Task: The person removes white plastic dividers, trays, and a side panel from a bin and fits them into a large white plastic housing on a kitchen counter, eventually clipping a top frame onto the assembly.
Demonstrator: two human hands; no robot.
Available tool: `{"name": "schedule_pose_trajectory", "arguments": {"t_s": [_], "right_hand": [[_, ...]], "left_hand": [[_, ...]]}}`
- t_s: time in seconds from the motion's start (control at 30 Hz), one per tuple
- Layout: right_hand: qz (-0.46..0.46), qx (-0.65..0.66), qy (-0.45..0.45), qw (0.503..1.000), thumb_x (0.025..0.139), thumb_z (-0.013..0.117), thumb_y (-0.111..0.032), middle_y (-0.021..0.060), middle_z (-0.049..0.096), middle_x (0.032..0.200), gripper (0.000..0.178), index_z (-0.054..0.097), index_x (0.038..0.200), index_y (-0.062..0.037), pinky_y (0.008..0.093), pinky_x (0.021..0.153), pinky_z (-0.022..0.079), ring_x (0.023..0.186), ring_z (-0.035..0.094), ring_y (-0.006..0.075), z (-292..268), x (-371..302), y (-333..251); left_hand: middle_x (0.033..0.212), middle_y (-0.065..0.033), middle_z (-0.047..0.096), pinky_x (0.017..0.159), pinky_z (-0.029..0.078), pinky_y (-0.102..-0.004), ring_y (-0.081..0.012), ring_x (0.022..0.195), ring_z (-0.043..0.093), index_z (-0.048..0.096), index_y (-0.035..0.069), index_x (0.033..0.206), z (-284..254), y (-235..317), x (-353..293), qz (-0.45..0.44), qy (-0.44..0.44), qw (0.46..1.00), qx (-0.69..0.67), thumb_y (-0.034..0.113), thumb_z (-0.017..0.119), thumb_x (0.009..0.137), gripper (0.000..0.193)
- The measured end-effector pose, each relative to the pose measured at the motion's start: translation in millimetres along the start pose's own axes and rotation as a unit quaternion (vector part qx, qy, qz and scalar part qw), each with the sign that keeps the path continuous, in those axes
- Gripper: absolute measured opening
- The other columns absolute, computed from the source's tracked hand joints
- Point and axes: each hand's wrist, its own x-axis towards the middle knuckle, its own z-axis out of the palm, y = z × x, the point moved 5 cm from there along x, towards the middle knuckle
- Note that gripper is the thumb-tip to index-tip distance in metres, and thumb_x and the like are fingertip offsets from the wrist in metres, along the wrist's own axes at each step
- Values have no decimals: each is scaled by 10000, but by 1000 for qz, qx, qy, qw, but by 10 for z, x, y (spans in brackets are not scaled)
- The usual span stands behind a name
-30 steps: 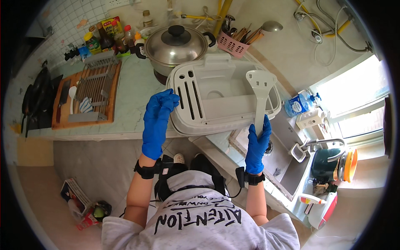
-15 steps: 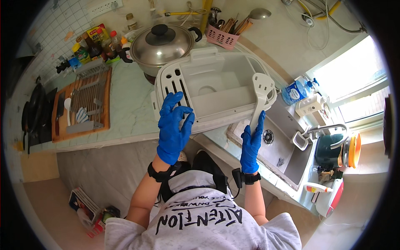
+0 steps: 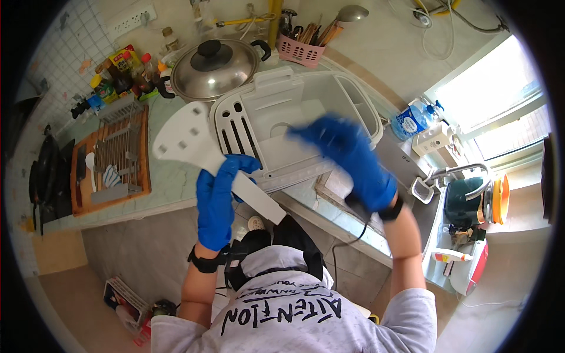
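Observation:
My left hand [image 3: 219, 197], in a blue glove, is closed around the narrow part of a white plastic piece [image 3: 187, 140]. That piece has a broad end with several square holes and tilts up to the left, above the counter. Its plain narrow end points down to the right. My right hand [image 3: 353, 156], also gloved in blue, is raised over the front right part of a pale plastic dish-rack tub [image 3: 239, 132]. Motion smears its fingers. Along the tub's left end runs a slotted section with two round holes, partly behind the white piece.
Behind the tub stand a lidded steel pot [image 3: 206, 73] and a pink basket [image 3: 300, 52] of utensils. A wire rack on a wooden board [image 3: 141, 167] lies to the left. At right are a tap [image 3: 475, 189] and a blue pump bottle [image 3: 412, 122].
The white piece has gone from my right hand into my left, moving leftward across the tub. My right hand has risen and swung inward over the tub.

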Motion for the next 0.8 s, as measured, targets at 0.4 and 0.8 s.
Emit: {"name": "schedule_pose_trajectory", "arguments": {"t_s": [0.4,0.8], "right_hand": [[17,-353,-34,935,732,643,-264,48,628,909,314,606,1024,-156,301,741,463,801,593,207,-245,1246,1240],[32,-228,52,972,752,585,-147,84,628,800,168,620,870,-33,281,670,455,733,597,211,-772,1288,1288]], "left_hand": [[853,-96,617,566,430,-219,-118,698,564,550,14,921,-284,60,-181,6,34,999,37,166,449,866,190],[846,-84,619,562,414,-205,-106,697,556,558,19,904,-179,74,-171,5,44,998,55,153,453,867,175]]}}
